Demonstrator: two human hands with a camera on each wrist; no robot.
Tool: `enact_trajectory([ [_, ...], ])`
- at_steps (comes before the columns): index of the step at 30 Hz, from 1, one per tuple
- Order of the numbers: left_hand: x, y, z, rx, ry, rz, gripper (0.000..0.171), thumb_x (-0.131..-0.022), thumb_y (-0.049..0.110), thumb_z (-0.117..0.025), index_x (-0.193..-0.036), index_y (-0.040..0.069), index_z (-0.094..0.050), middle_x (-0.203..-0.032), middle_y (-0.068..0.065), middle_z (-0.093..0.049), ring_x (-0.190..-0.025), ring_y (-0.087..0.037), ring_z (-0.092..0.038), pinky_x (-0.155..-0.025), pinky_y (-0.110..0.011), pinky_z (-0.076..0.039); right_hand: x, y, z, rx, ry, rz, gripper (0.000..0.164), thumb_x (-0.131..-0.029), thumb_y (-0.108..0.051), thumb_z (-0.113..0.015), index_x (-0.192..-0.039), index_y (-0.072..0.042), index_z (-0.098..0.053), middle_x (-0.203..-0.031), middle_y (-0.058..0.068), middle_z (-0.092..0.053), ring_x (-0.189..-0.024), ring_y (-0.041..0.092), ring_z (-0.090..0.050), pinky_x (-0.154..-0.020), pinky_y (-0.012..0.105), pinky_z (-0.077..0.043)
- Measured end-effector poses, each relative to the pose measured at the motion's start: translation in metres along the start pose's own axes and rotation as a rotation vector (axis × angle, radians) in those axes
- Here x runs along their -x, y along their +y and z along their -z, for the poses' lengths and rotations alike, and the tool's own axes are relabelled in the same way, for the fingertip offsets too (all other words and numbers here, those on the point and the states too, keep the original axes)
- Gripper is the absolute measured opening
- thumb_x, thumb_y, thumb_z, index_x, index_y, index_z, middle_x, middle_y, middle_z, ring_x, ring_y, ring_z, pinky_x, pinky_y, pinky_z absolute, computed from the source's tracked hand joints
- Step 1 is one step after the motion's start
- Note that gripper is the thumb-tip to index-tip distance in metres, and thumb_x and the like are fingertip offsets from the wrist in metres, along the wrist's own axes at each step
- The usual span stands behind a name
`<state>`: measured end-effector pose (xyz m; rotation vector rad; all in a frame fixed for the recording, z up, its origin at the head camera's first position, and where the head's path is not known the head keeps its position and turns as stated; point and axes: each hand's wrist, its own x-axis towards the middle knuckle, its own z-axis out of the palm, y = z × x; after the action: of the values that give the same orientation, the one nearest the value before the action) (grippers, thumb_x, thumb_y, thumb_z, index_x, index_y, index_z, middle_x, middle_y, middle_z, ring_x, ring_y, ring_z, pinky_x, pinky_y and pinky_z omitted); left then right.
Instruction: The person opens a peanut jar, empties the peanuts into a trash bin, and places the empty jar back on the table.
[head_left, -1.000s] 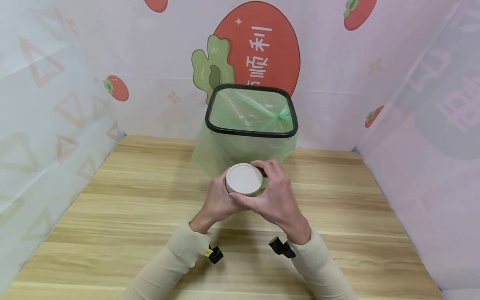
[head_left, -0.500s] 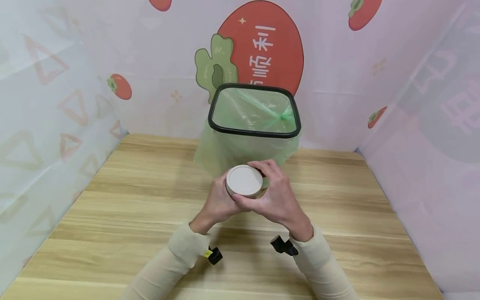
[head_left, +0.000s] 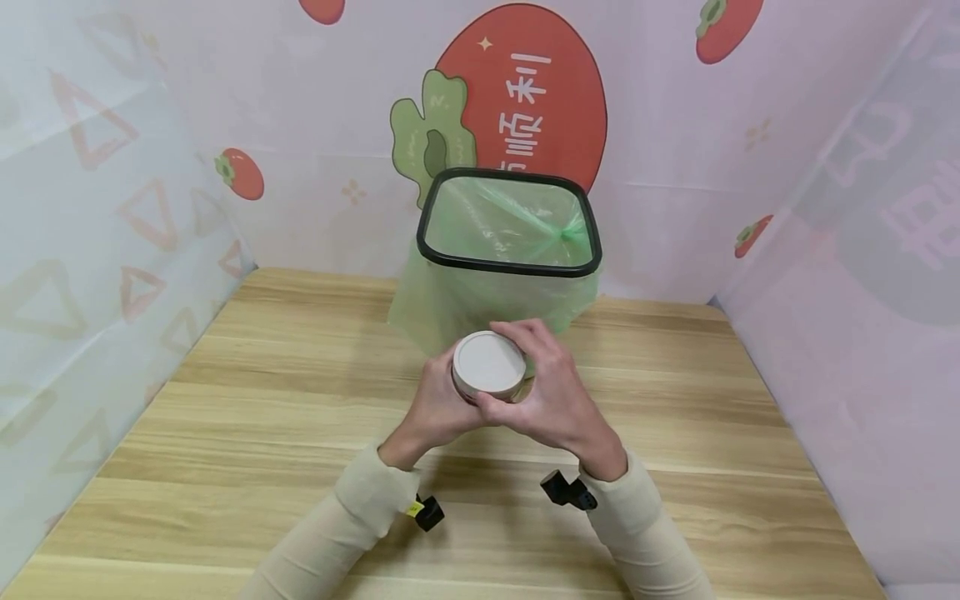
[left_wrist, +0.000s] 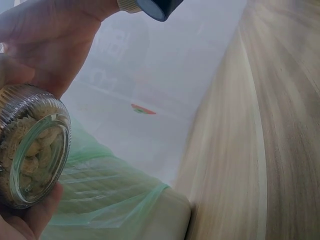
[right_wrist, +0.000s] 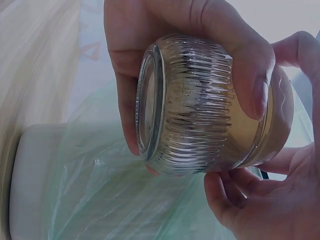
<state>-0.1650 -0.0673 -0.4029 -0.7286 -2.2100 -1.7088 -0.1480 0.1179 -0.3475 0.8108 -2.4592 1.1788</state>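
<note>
Above the table, a ribbed glass jar (right_wrist: 195, 110) with a pale round lid (head_left: 489, 364) is held between both hands. Its clear base shows several light-brown lumps (left_wrist: 37, 155), perhaps shelled nuts, in the left wrist view. My left hand (head_left: 437, 400) grips the glass body from the left, its thumb lying along the side in the right wrist view. From the right, my right hand (head_left: 551, 396) grips the lid, with thumb at the near edge and fingers round the far edge. The lid sits on the jar; whether it is loose cannot be told.
Behind the hands stands a bin with a black rectangular rim (head_left: 510, 268), lined with a translucent green bag (head_left: 480, 304). The wooden table (head_left: 247, 450) meets printed cloth walls (head_left: 667, 125) at the back and sides. A small black camera (head_left: 566, 492) sits at each wrist.
The right thumb has slid rightward along the lid's near edge, and its fingers leftward along the far edge, a slight counterclockwise turn. The left hand keeps its grip; the head view has shifted a little.
</note>
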Motion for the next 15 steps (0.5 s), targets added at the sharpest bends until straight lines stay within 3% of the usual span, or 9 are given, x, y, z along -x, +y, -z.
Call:
enact_trajectory([
  [9,0.0001,-0.0028,0.0011,0.019,-0.012,-0.017,0.078,-0.065,0.01,-0.094,-0.135,-0.002,-0.062,-0.122,-0.019,-0.074,-0.11,-0.032,-0.072,-0.096,-0.037,-0.059,0.0015,-0.0023,0.0044,-0.01,-0.062,0.014,0.083,-0.078,-0.033,-0.086,-0.151,-0.007,-0.054,-0.144,0.004,-0.06,-0.13,0.02,-0.06,-0.107,0.045,-0.054],
  [15,-0.0012,-0.0027,0.0044,0.019,-0.002,-0.006,0.081,-0.065,0.009,-0.098,-0.136,-0.002,-0.061,-0.125,-0.019,-0.074,-0.112,-0.032,-0.071,-0.099,-0.039,-0.058,0.0033,-0.0057,0.0044,0.01,-0.005,-0.001,0.09,-0.076,-0.042,-0.092,-0.149,-0.006,-0.054,-0.144,0.002,-0.06,-0.132,0.019,-0.06,-0.11,0.047,-0.052],
])
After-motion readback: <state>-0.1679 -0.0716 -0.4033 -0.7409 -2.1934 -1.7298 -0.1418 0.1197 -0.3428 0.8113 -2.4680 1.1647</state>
